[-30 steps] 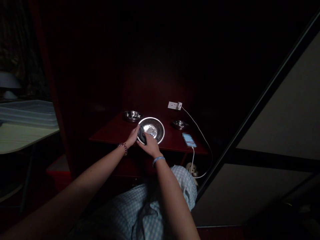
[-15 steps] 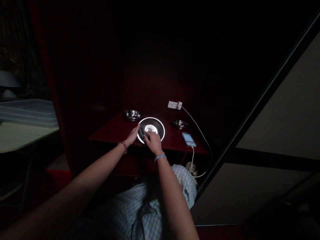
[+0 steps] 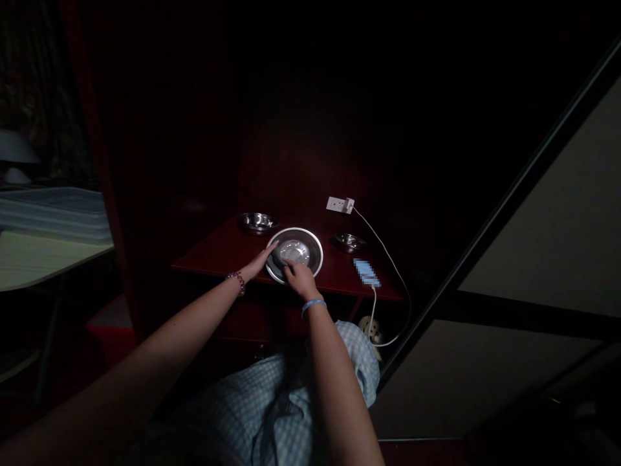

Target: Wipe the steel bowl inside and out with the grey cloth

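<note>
Just below the middle of the frame a large steel bowl sits on the near edge of a dark red shelf, tipped a little toward the camera. The left hand lies flat and open against the bowl's left rim, fingers stretched along it, steadying it without closing round anything. The right hand is curled at the bowl's near rim, fingertips pinched on a dark cloth pressed to the inside wall; how tight that pinch is cannot be told in this dim light. The bowl looks light, stiff and thin-walled, with a polished surface that would likely slip under bare fingers and skate on the smooth shelf, so the rolled rim seems the surest place to take hold, as the left hand does. The cloth is soft and limp and should bunch easily. Two smaller steel bowls stand apart behind it, one up left and one to the right. Right of centre a phone lies on the shelf, its white cable running up to a wall socket. A pale table shows at the left edge of the frame
</note>
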A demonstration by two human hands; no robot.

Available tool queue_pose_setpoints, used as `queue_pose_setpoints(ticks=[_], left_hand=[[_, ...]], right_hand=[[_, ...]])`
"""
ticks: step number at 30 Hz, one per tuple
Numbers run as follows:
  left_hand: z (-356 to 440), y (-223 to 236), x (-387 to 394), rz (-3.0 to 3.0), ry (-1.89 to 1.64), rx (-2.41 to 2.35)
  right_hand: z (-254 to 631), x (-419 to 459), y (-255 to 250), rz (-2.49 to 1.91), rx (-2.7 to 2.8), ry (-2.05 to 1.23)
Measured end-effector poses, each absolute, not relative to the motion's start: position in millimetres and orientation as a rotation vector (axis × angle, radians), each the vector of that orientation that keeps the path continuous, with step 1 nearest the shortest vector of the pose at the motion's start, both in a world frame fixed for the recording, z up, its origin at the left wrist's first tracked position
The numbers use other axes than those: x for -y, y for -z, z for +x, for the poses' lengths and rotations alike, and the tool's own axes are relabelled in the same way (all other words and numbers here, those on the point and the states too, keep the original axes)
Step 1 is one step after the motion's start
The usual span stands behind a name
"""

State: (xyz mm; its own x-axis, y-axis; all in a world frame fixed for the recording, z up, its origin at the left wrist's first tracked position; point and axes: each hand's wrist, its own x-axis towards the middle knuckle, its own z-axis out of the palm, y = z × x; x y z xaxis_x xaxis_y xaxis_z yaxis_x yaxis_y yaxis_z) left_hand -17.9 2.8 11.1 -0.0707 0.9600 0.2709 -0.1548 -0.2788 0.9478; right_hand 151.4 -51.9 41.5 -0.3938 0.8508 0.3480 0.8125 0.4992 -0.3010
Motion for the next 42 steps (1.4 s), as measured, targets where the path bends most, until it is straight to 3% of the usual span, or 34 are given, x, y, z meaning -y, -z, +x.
queue_pose_setpoints(ticks=[8, 18, 34, 42], left_hand=[[-16.1, -15.6, 9.3, 1.363, -1.323, -0.869], [-20.9, -5.6, 2.3, 1.457, -1.315, -0.940], [-16.3, -5.1, -5.2, 1.269, -1.314, -0.878], [-12.7, -5.3, -5.4, 1.305, -1.386, -0.818]], right_hand=[[153.1, 45.1, -37.8, -1.379, 2.200, -0.157], [153.4, 42.4, -37.4, -1.271, 2.154, -0.313], [157.4, 60.6, -57.8, -1.385, 2.272, 0.283], [152.4, 59.6, -53.6, -1.347, 2.377, 0.275]])
